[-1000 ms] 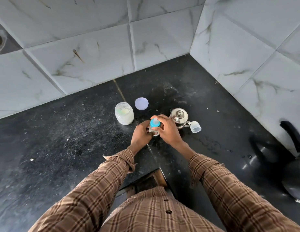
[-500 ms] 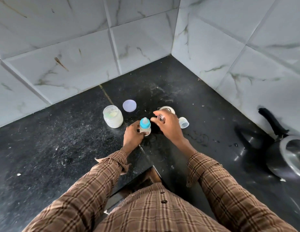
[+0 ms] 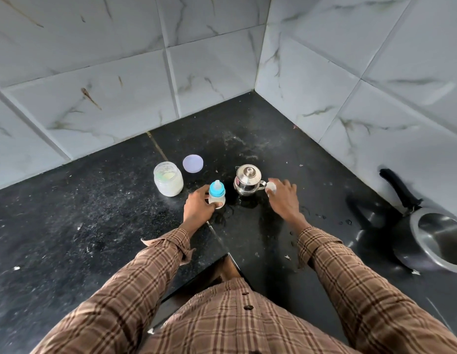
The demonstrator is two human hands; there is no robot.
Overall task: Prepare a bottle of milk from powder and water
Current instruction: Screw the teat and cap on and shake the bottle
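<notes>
I am watching the left hand (image 3: 198,209) wrapping its thumb and fingers around the lower body of the baby bottle (image 3: 217,194), which is standing upright on the black countertop (image 3: 94,226) with its blue collar and clear teat fitted on top and pale milk showing in the part below the collar. The right hand (image 3: 283,198) is lying further to the right, its fingers blurred and closing over the small clear cap (image 3: 271,187); I am taking this as a light pinch, though the blur is making the exact finger positions hard to read. The cap is sitting just beside the handle side of the small steel kettle (image 3: 248,180), which is standing lidded between the two hands and slightly behind them. To the left of the bottle, the open glass jar (image 3: 168,182) is holding pale powder, and its lilac lid (image 3: 193,163) is lying flat just behind it, apart from the jar. Water drops and a wet patch are showing on the counter in front of the kettle. At the far right, a steel pan (image 3: 442,241) with a black handle is resting near the marble-tiled wall (image 3: 375,72). Brown checked sleeves (image 3: 151,272) are covering both forearms.
</notes>
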